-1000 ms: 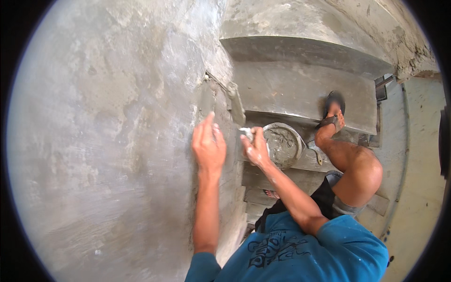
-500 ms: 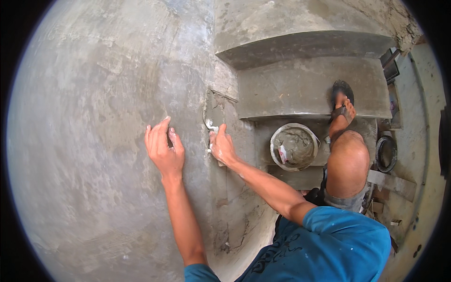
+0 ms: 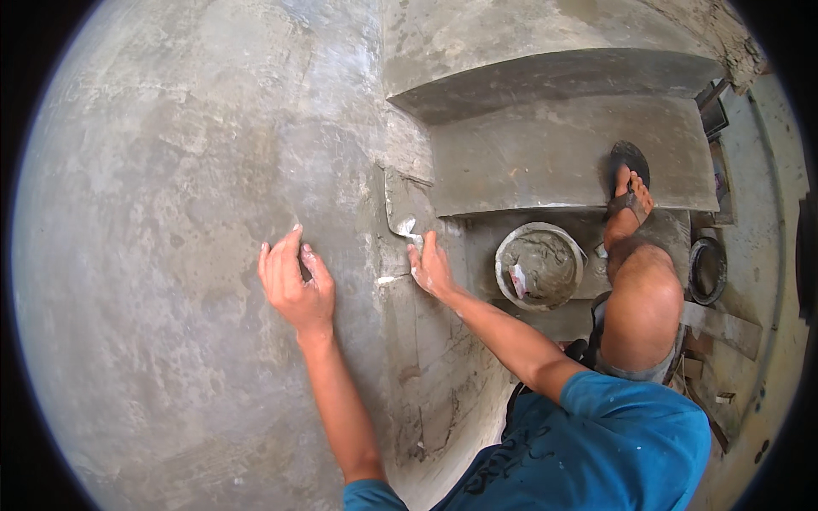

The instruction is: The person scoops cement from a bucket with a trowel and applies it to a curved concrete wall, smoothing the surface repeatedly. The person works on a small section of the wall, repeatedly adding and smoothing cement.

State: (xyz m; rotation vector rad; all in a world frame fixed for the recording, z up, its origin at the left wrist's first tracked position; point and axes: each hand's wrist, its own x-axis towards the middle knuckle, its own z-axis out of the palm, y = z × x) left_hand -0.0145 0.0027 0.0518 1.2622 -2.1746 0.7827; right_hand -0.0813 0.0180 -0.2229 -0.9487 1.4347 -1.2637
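My right hand (image 3: pixel 434 267) is closed round the handle of a trowel (image 3: pixel 406 227). The trowel's blade lies along the narrow strip of mortar (image 3: pixel 400 298) at the wall's corner, beside the steps. Whitish residue coats its neck, and my fingers hide most of the handle. Further left, my left hand (image 3: pixel 300 289) is held in front of the smooth grey wall (image 3: pixel 196 281). Its fingers are stretched and slightly curled, with nothing in them; whether the fingertips touch the wall I cannot tell.
Right of my right hand, a round bucket (image 3: pixel 500 272) of wet mortar sits on a step, a small red-and-white packet (image 3: pixel 517 280) inside. My sandalled foot (image 3: pixel 631 192) rests on the concrete step (image 3: pixel 545 153) above. A black ring-shaped object (image 3: pixel 707 271) and a board (image 3: pixel 724 329) lie at far right.
My right hand and the trowel have shifted right, toward the steps, along the corner strip. My left hand stays nearly in place. The view has shifted slightly.
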